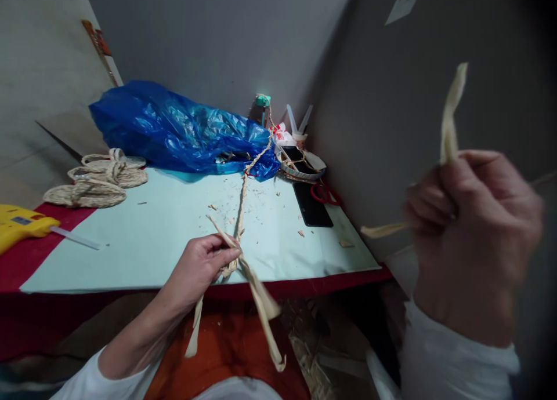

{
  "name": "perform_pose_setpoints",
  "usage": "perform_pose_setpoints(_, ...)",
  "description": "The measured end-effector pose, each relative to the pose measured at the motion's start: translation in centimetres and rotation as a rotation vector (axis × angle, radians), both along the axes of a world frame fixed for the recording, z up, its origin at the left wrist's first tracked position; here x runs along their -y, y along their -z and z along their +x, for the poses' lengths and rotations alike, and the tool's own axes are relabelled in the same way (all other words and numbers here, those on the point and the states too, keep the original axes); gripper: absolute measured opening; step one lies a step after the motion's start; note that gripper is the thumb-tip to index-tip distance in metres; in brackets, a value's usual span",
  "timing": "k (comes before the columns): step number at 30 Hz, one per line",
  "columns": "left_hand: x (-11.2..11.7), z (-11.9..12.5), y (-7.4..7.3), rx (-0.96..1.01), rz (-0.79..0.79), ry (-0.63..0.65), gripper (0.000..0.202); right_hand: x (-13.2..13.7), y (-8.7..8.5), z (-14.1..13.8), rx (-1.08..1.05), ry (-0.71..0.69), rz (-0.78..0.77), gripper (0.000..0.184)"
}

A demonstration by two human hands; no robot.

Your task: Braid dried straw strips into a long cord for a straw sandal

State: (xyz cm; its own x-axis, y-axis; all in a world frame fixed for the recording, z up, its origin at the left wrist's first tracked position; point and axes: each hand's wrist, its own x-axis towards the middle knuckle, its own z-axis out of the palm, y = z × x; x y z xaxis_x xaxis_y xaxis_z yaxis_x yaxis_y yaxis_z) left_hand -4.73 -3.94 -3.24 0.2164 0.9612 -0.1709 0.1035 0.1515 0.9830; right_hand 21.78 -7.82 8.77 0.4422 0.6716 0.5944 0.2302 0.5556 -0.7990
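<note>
A braided straw cord (241,206) runs from the far side of the table towards me. Its near end is pinched between the thumb and fingers of my left hand (206,264), at the table's front edge. Loose flat strands (261,301) hang from that pinch over the edge. My right hand (474,226) is raised high at the right, well apart from the cord. It is closed on a pale straw strip (450,119), one end sticking up from the fingers and another end pointing left.
A blue plastic bag (174,127) lies at the back. Coiled braided pieces (87,192) and a yellow glue gun (26,226) are at the left. Towards the right are a black phone (312,206), red-handled scissors (325,195) and a basket (304,171). Straw scraps dot the pale sheet (143,249).
</note>
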Motion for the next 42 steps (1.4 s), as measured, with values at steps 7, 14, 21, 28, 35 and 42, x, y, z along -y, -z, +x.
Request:
perform_pose_setpoints(7,0.1,0.0,0.1,0.096,-0.051,0.009,0.025,-8.8,3.0,5.1,0.848,0.53,-0.135,0.019)
perform_pose_setpoints(14,0.1,0.2,0.0,0.1,-0.019,0.002,0.018,-4.5,7.5,-8.0,0.86,-0.501,-0.233,0.016)
perform_pose_setpoints(21,0.3,0.4,0.4,0.105,-0.013,-0.004,0.014,-3.0,9.1,-11.2,0.724,-0.454,-0.213,0.009)
perform_pose_setpoints(28,0.8,0.3,-0.6,0.261,-0.06,0.029,0.031,-1.0,8.0,-9.3,0.415,-0.438,-0.453,0.011)
perform_pose_setpoints(35,0.8,0.6,-1.1,0.291,-0.157,0.006,0.026,1.8,10.8,-9.7,0.498,-0.334,-0.526,0.006)
perform_pose_setpoints(42,1.3,0.9,-0.7,0.29,-0.175,-0.013,0.027,2.0,11.8,-10.2,0.77,-0.181,-0.491,0.011)
